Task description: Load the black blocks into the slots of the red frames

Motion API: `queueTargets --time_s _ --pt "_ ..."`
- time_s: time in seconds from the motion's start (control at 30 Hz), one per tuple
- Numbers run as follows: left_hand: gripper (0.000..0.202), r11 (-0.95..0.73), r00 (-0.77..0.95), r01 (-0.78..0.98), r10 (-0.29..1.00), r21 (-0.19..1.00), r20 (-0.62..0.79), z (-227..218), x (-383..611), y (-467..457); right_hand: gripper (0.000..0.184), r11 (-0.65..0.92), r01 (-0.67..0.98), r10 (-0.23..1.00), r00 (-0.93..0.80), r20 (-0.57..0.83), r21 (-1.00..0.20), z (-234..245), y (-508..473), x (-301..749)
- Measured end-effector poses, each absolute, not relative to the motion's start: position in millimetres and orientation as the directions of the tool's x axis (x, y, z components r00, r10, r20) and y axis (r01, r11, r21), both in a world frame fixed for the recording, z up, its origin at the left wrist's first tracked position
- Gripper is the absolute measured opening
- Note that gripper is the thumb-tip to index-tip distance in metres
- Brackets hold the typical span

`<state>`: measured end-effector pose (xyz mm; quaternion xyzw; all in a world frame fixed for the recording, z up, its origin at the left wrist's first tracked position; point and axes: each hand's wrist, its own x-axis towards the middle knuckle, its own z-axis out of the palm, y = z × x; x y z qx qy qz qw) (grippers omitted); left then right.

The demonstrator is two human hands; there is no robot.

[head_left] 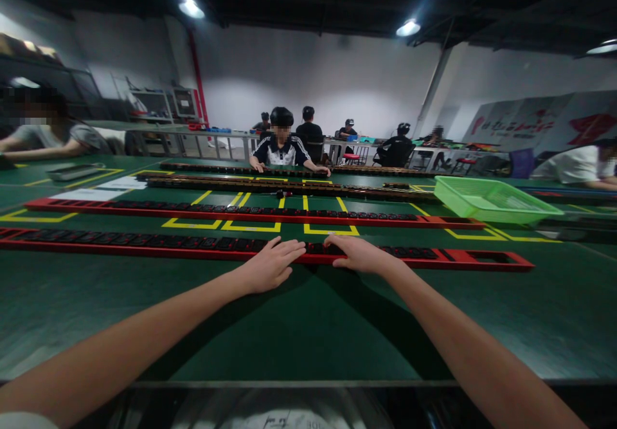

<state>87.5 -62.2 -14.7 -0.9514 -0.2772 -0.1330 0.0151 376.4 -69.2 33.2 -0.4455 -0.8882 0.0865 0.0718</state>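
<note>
Both arms reach forward over the green tabletop [308, 339], slanting in from the lower corners so that the hands meet the near red frame [409, 264] around its middle, a short gap apart. The left hand [272, 266] lies back upward across the frame's near edge, its fingers stretched out and loosely spread towards the right hand; it stands open, and nothing shows in its grasp. The right hand [361, 254] comes in from the other side with its wrist bent inward — fingers curved over the frame, thumb lower, by the near edge, with a space between them. Whether those fingertips grip anything is too small to tell. The frame lies flat, running from side to side, with a long row of black pieces [120, 238] in it; a few show between the hands. Beyond it lies a second frame [453, 222], likewise filled with dark pieces, and a green basket [501, 212] stands near that one's right end — well apart from both hands.
</note>
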Motion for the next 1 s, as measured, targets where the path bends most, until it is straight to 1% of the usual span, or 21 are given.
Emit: queueTargets --time_s 0.13,0.37,0.67,1.0 --pt "0.059 -0.851 0.814 0.524 0.514 0.039 0.271 -17.4 87.0 -59.7 0.045 0.586 0.777 0.804 -0.593 0.046 -0.23 33.5 -69.2 377.4" --pt "0.059 -0.858 0.817 0.513 0.498 0.03 0.29 -19.7 86.6 -58.1 0.042 0.597 0.775 0.798 -0.6 0.056 -0.208 32.4 -68.8 376.3" --pt "0.058 -0.852 0.813 0.523 0.51 0.032 0.281 -18.6 86.4 -59.6 0.044 0.591 0.777 0.802 -0.594 0.061 -0.218 30.9 -68.2 377.4" --pt "0.059 -0.854 0.816 0.52 0.508 0.033 0.276 -20.1 86.1 -57.5 0.042 0.586 0.775 0.804 -0.592 0.053 -0.236 34.3 -70.8 375.3"
